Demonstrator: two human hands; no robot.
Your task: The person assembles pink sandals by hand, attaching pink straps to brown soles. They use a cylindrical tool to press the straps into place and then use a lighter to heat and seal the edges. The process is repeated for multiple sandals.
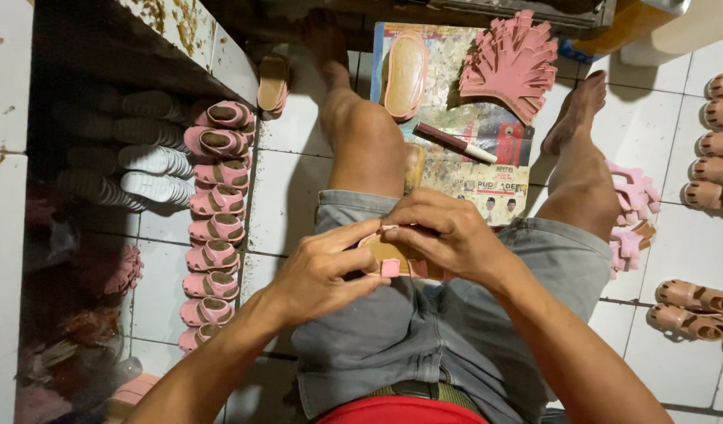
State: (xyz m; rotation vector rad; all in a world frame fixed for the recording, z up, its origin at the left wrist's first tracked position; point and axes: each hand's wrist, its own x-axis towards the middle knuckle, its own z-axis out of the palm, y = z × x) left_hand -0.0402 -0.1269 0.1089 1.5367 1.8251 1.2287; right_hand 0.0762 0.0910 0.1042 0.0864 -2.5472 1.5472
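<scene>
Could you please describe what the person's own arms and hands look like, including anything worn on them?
Both forearms are bare, with no sleeves in view. The left hand and right hand wear no gloves, and no rings, watch or bracelets are visible. Fingernails are short.

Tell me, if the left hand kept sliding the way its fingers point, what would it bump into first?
The left hand points rightward across the lap, so it would probably meet the right hand first; both already pinch the same small tan sole with pink straps.

Bare floor tiles (287, 196) at nine o'clock; pink sandal row (212, 228) beyond, pink strap pile (632, 224) at three o'clock.
</scene>
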